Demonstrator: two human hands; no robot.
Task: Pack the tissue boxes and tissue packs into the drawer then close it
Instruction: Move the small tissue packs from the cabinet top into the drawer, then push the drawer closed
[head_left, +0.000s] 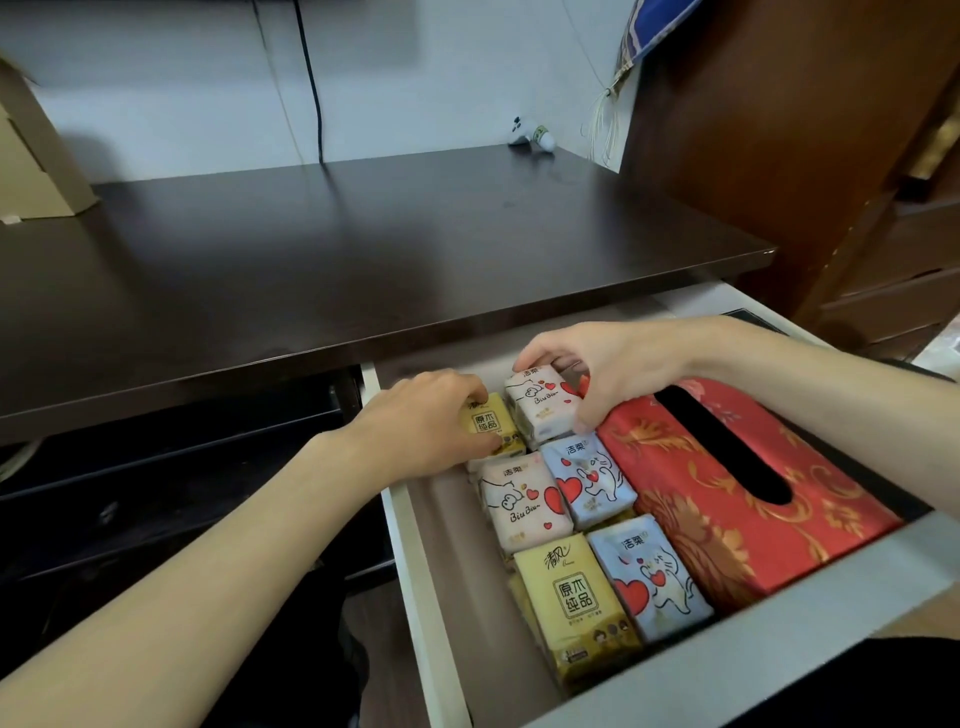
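The white drawer (415, 561) stands pulled out under the dark desk. A red and gold tissue box (727, 519) lies along its right side. To its left lie several small tissue packs in two rows: pink (519, 501), blue (589, 480), yellow (576, 597) and blue (649, 577). My left hand (421, 415) grips a yellow pack (488, 423) at the back of the left row. Beside it, my right hand (608, 364) holds a pink pack (540, 402) at the back of the right row, next to the red box.
The dark desk top (337, 260) overhangs the drawer's back. A cardboard box (31, 150) sits at the desk's far left and a small white figure (530, 136) at the back. A brown wooden cabinet (805, 130) rises at the right. A bare strip runs along the drawer's left wall.
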